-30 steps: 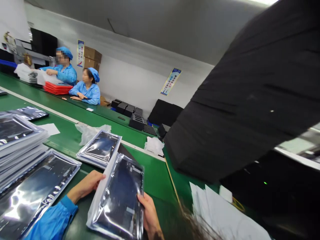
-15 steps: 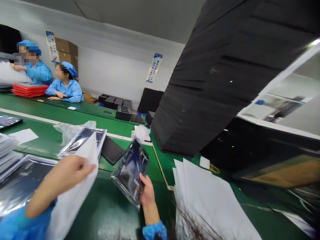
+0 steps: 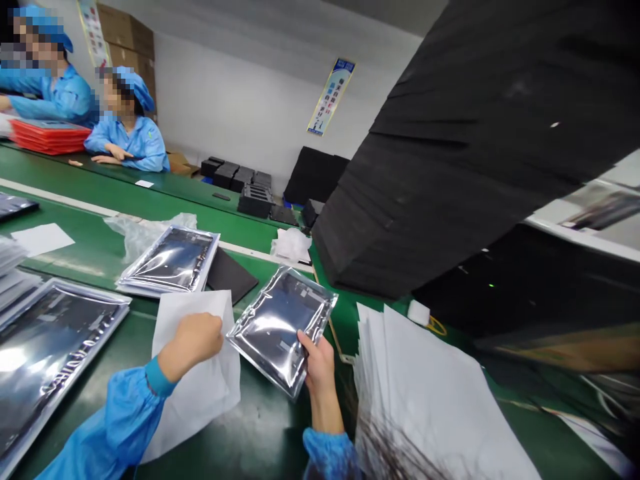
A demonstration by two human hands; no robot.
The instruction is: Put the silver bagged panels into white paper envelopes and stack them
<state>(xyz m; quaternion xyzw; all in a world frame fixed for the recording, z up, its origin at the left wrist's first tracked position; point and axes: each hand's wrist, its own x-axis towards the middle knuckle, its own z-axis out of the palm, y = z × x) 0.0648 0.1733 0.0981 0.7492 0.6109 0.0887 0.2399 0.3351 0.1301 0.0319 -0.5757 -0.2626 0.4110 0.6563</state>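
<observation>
My right hand (image 3: 319, 365) grips the lower edge of a silver anti-static bag (image 3: 277, 327), which has a dark flat panel sealed inside. My left hand (image 3: 197, 339) sits just left of that bag, closed on a white sheet (image 3: 193, 393) that rests on the green belt. Another sealed bag (image 3: 170, 260) lies farther ahead, partly on a black pad (image 3: 231, 275). Larger silver bags (image 3: 50, 353) are stacked at the left, beside my left sleeve. A tall pile of white sheets (image 3: 430, 393) lies to the right of my right hand.
A large black foam sheet (image 3: 475, 147) hangs across the upper right. Two co-workers in blue (image 3: 125, 133) sit beyond the green belts (image 3: 150, 193), beside red trays (image 3: 50, 137). Crumpled plastic (image 3: 145, 237), black boxes (image 3: 255, 200) and cardboard cartons (image 3: 125, 33) stand farther back.
The white sheet has come down from my raised left hand onto the belt. The bag in my right hand has turned flatter, and the view has swung slightly.
</observation>
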